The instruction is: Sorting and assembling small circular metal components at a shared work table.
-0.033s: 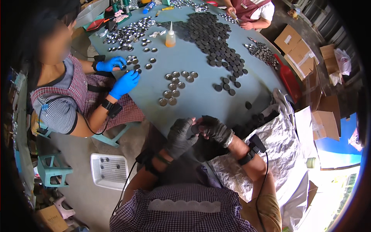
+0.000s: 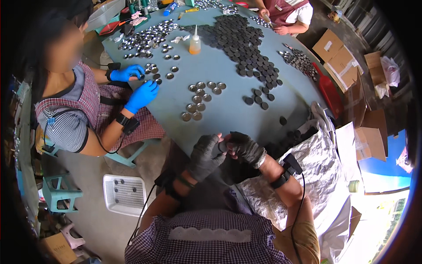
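Note:
My left hand (image 2: 205, 155) and my right hand (image 2: 243, 148), both in dark fingerless gloves, meet at the near edge of the table. Between their fingertips they pinch a small dark round disc (image 2: 223, 147), partly hidden by the fingers. Ahead on the blue-grey table (image 2: 228, 112) lie several shallow silvery round caps (image 2: 200, 93), open side up. To their right is a small cluster of black discs (image 2: 257, 97). One single black disc (image 2: 282, 120) rests closer to my right hand, beside a dark heap (image 2: 295, 135) at the crumpled silver sheet (image 2: 299, 165).
A co-worker in blue gloves (image 2: 143, 94) handles caps at the left; another person (image 2: 288, 17) works at the far side. A squeeze bottle (image 2: 194, 43) stands near a large black disc pile (image 2: 239, 39). A red scoop (image 2: 329, 92) lies right; a white basket (image 2: 125, 195) sits on the floor.

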### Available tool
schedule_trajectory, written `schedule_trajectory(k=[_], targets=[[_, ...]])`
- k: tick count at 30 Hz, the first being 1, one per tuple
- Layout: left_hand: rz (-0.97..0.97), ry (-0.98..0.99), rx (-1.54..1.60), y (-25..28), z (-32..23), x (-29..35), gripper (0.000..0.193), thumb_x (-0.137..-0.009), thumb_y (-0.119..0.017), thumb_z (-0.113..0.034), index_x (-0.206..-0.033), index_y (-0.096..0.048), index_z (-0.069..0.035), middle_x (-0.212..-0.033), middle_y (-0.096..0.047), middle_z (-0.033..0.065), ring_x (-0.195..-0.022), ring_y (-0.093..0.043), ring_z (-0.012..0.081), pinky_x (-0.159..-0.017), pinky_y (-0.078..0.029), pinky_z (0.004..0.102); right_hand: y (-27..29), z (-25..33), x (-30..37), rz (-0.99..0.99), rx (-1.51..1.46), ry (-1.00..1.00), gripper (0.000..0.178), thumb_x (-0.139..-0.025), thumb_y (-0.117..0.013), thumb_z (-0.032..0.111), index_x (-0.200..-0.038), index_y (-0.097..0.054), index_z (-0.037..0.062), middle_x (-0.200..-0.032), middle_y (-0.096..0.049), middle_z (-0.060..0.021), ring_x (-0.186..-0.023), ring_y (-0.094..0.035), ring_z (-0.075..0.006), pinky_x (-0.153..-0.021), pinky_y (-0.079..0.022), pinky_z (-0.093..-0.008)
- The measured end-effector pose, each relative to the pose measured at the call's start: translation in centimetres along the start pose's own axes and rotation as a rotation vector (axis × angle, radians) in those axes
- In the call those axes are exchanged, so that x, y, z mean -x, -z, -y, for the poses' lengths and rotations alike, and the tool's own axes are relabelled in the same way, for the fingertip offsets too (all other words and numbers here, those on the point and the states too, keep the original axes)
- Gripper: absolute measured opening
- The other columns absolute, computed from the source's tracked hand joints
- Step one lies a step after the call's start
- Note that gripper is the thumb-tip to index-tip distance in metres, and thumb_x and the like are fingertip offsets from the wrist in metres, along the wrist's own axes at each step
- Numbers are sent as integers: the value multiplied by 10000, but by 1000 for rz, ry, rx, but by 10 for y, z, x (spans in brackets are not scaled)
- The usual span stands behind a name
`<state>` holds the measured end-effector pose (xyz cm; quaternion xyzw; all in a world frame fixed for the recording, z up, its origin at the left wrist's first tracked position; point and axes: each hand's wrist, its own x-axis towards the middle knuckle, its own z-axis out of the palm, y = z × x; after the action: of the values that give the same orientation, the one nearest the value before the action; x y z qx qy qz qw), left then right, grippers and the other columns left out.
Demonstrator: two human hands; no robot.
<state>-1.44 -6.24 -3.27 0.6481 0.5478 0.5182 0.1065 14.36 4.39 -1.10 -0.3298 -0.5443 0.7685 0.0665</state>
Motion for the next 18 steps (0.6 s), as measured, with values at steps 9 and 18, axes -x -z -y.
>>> schedule_trajectory(k=[9,18], targets=[[-40,113,231,14,1,5,522,-731,-726,0,-1198,-497,43,-1063,-590,141,-967,-629,253,-817,-512,348,-8,8,-5,185,-261,68,436,-871,-618,216,-1212,-512,-35,-845,-556,-43,-620,-471,-81,-546,-412,-228],[-66,166,130,14,14,8,578,-699,-760,-46,-1202,-487,37,-1000,-627,144,-936,-635,248,-823,-504,350,-5,-2,-11,-65,-84,239,382,-912,-554,153,-1260,-468,20,-1027,-604,-73,-613,-545,-113,-533,-458,-223]])
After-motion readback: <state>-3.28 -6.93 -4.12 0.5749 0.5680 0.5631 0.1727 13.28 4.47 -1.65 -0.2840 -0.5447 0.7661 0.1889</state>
